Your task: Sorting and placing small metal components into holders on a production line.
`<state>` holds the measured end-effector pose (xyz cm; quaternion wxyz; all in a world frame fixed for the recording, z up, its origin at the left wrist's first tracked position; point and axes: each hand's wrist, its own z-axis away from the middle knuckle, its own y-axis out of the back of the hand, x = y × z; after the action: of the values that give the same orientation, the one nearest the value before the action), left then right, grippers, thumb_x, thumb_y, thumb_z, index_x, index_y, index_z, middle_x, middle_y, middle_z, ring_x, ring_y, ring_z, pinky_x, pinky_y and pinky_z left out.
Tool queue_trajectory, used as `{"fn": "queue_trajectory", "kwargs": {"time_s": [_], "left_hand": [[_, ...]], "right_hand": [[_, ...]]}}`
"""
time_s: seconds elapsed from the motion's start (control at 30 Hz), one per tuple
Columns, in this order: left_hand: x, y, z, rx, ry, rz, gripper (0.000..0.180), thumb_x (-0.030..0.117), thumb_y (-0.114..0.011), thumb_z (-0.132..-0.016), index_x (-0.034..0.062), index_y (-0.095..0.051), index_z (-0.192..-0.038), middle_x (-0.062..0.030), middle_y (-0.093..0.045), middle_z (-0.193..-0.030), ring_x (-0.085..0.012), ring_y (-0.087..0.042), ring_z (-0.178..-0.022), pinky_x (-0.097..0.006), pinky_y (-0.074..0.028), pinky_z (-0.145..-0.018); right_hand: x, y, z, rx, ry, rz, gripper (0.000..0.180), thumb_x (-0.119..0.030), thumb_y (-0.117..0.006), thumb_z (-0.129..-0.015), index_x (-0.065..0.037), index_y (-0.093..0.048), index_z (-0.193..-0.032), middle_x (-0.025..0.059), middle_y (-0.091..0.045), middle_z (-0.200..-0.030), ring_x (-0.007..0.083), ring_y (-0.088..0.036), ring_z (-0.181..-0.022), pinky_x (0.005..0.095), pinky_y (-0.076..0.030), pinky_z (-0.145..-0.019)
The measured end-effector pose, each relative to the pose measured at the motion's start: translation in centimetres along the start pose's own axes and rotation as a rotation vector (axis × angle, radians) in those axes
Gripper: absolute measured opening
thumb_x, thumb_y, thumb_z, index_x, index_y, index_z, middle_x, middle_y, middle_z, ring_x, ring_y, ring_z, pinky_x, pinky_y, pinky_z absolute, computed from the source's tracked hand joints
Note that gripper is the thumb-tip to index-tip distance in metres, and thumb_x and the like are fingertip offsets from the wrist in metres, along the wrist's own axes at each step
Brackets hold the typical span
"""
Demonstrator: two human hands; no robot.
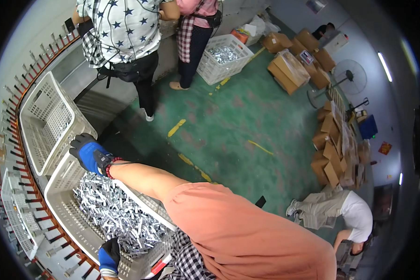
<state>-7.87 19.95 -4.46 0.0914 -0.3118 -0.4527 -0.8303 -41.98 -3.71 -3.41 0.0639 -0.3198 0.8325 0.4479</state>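
Observation:
A white plastic crate (66,204) in front of me holds a heap of small shiny metal parts (121,210). My right hand (91,154), in a blue and black glove, reaches across to the spot where this crate meets a second white crate (46,125). Its fingers bend over the rim there. Low in the picture, my left hand (109,257), gloved the same way, is at the near end of the filled crate, with dark fingertips at its wall; the fingers are partly hidden. A red and white object (159,266) lies by the near end.
A curved rail line with upright rods (42,219) runs along the left. Two people (126,32) stand ahead beside another filled crate (226,58). Cardboard boxes (329,156) and a fan (350,77) are at right, where another person (357,217) bends down.

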Motion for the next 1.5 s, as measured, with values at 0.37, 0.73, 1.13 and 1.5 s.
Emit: {"fn": "queue_trajectory", "kwargs": {"time_s": [0.37,0.73,1.13,1.5], "left_hand": [[0.4,-0.6,-0.2,-0.051,0.0,0.034,0.035,0.024,-0.056,-0.105,-0.005,-0.075,-0.112,-0.0255,-0.077,-0.103,-0.0369,-0.075,-0.097,-0.042,-0.057,-0.089],[2.7,0.4,-2.2,-0.043,0.08,-0.004,0.034,0.027,-0.063,-0.102,-0.0041,-0.076,-0.105,-0.0318,-0.071,-0.092,-0.0421,-0.075,-0.088,-0.045,-0.056,-0.075],[6.8,4.0,0.6,0.506,-0.181,-0.22,0.024,0.022,-0.063,-0.098,0.0024,-0.071,-0.111,-0.0213,-0.073,-0.101,-0.0436,-0.068,-0.093,-0.051,-0.055,-0.084],[6.6,8.7,4.0,0.846,0.061,0.094,0.036,0.024,-0.064,-0.1,0.0033,-0.07,-0.129,-0.0237,-0.072,-0.121,-0.0391,-0.07,-0.112,-0.044,-0.054,-0.097]], "right_hand": [[0.6,-0.4,0.4,0.138,0.019,0.007,0.03,-0.018,-0.072,-0.07,-0.01,-0.074,-0.099,0.0137,-0.068,-0.11,0.0345,-0.061,-0.11,0.0494,-0.046,-0.1],[4.9,-3.0,0.3,0.189,0.006,-0.041,0.029,-0.012,-0.056,-0.09,-0.005,-0.071,-0.114,0.0214,-0.069,-0.119,0.0385,-0.064,-0.115,0.0474,-0.048,-0.105],[0.0,0.9,0.4,0.03,0.201,-0.124,0.033,-0.002,-0.065,-0.089,-0.005,-0.074,-0.12,0.024,-0.071,-0.122,0.0435,-0.066,-0.115,0.0502,-0.053,-0.102],[-0.2,1.2,0.5,0.029,0.158,-0.105,0.029,-0.003,-0.065,-0.09,-0.004,-0.074,-0.117,0.0226,-0.071,-0.122,0.0425,-0.066,-0.116,0.0493,-0.052,-0.103]]}}
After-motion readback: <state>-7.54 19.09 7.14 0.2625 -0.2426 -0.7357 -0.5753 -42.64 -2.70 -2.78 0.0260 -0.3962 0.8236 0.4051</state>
